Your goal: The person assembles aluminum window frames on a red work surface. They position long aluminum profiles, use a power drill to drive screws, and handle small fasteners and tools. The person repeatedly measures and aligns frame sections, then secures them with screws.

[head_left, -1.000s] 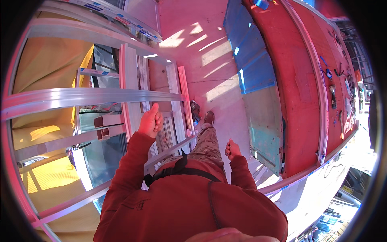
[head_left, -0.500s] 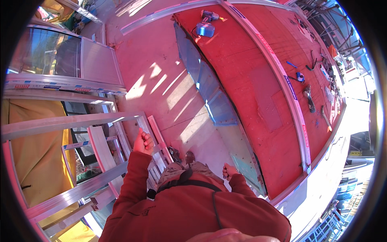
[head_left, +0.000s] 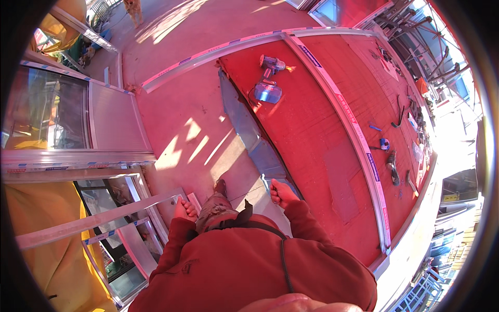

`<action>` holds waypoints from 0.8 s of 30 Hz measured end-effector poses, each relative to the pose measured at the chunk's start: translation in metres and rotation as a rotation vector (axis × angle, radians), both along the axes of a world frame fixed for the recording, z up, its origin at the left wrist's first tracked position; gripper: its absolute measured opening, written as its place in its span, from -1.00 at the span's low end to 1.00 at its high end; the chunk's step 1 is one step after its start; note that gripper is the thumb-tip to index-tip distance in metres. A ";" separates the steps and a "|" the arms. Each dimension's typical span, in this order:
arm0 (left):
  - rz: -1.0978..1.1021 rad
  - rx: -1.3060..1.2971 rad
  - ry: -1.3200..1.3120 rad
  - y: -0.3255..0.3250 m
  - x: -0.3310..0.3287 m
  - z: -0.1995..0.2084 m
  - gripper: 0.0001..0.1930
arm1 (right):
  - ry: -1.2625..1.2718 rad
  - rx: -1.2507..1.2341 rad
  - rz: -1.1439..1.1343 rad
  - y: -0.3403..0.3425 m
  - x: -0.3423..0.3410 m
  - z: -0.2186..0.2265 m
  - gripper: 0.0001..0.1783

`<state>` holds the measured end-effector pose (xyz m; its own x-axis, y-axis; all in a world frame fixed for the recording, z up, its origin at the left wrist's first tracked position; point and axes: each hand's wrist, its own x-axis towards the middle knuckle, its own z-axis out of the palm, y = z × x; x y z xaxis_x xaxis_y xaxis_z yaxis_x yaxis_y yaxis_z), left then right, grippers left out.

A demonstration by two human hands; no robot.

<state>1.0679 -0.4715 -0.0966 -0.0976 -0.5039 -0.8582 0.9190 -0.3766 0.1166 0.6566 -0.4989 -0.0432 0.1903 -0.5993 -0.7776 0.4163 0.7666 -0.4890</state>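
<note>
My left hand [head_left: 186, 209] is curled closed beside the end of a long metal profile [head_left: 104, 217], and nothing shows in its fingers. It is hard to tell whether the two touch. My right hand [head_left: 282, 193], also closed, is held out in front of me near the edge of a red-topped worktable [head_left: 312, 151]; whatever its fingers may hold is too small to make out. Ahead on that tabletop, well beyond both hands, lies a cordless drill [head_left: 269, 78] with a blue battery base.
Blue sheeting [head_left: 241, 125] hangs along the table's near side. A long metal rail [head_left: 348, 114] crosses the tabletop, with a tape measure [head_left: 384, 144], a hammer [head_left: 412, 183] and other tools beyond it. Glazed frames [head_left: 49, 112] and yellow cloth [head_left: 41, 234] stand left. An animal [head_left: 133, 10] is far ahead.
I have stepped forward, so table, drill and frames sit lower in the picture. My right hand has swung forward and my left hand has dropped back; both remain closed.
</note>
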 end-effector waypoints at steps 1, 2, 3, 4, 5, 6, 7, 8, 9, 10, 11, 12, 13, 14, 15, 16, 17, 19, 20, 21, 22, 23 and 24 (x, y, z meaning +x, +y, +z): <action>-0.042 -0.041 0.006 -0.028 -0.003 0.012 -0.59 | -0.014 -0.020 -0.002 -0.028 0.010 0.004 -0.66; -0.094 -0.072 0.012 -0.053 -0.005 0.020 -0.59 | -0.028 -0.029 -0.014 -0.048 0.019 0.011 -0.66; -0.099 -0.090 0.019 -0.080 -0.007 0.022 -0.59 | -0.042 -0.039 -0.029 -0.068 0.024 0.019 -0.66; -0.110 -0.110 0.021 -0.110 -0.008 0.024 -0.60 | -0.050 -0.065 -0.038 -0.090 0.027 0.028 -0.66; -0.122 -0.129 0.023 -0.137 -0.008 0.027 -0.61 | -0.050 -0.069 -0.041 -0.106 0.027 0.032 -0.67; -0.125 -0.148 0.041 -0.158 -0.010 0.032 -0.63 | -0.049 -0.073 -0.045 -0.120 0.024 0.035 -0.67; -0.149 -0.158 0.027 -0.184 -0.015 0.038 -0.64 | -0.043 -0.079 -0.047 -0.136 0.019 0.040 -0.67; -0.172 -0.168 0.014 -0.210 -0.021 0.044 -0.65 | -0.056 -0.076 -0.071 -0.151 0.014 0.048 -0.68; -0.195 -0.178 0.000 -0.236 -0.029 0.050 -0.65 | -0.050 -0.075 -0.101 -0.167 0.006 0.054 -0.69; -0.236 -0.211 -0.034 -0.259 -0.038 0.053 -0.68 | -0.043 -0.074 -0.129 -0.181 -0.002 0.058 -0.69; -0.268 -0.217 -0.072 -0.282 -0.049 0.059 -0.69 | -0.040 -0.068 -0.152 -0.195 -0.010 0.059 -0.69; -0.299 -0.223 -0.109 -0.306 -0.064 0.064 -0.69 | -0.019 -0.078 -0.183 -0.209 -0.020 0.061 -0.70; -0.326 -0.231 -0.154 -0.329 -0.078 0.073 -0.70 | -0.018 -0.087 -0.214 -0.225 -0.032 0.062 -0.70; -0.375 -0.254 -0.155 -0.351 -0.094 0.084 -0.71 | -0.020 -0.094 -0.248 -0.240 -0.044 0.060 -0.70; -0.424 -0.275 -0.155 -0.372 -0.109 0.092 -0.72 | -0.022 -0.100 -0.282 -0.256 -0.056 0.059 -0.70; -0.484 -0.271 -0.154 -0.394 -0.121 0.094 -0.71 | -0.035 -0.098 -0.323 -0.273 -0.066 0.060 -0.70; -0.527 -0.269 -0.142 -0.412 -0.137 0.101 -0.70 | -0.028 -0.139 -0.318 -0.289 -0.078 0.061 -0.71; -0.663 -0.331 -0.099 -0.452 -0.173 0.120 -0.69 | -0.011 -0.219 -0.315 -0.325 -0.108 0.069 -0.71; -0.716 -0.359 -0.067 -0.472 -0.197 0.136 -0.70 | 0.006 -0.245 -0.325 -0.342 -0.124 0.077 -0.72; -0.770 -0.392 -0.040 -0.492 -0.222 0.150 -0.70 | 0.018 -0.277 -0.335 -0.361 -0.140 0.089 -0.72; -0.839 -0.402 -0.015 -0.515 -0.245 0.155 -0.69 | 0.032 -0.308 -0.345 -0.381 -0.155 0.101 -0.72; -0.884 -0.416 0.014 -0.536 -0.271 0.161 -0.68 | 0.053 -0.347 -0.365 -0.398 -0.170 0.110 -0.73; -0.914 -0.457 0.036 -0.557 -0.300 0.166 -0.68 | 0.081 -0.383 -0.386 -0.415 -0.188 0.120 -0.73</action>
<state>0.7683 -1.0285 0.0694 -0.6305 -0.5022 -0.5919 0.3080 -0.8618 0.4031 0.4685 -0.9140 0.0772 -0.1504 -0.8571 -0.4927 0.5815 0.3264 -0.7452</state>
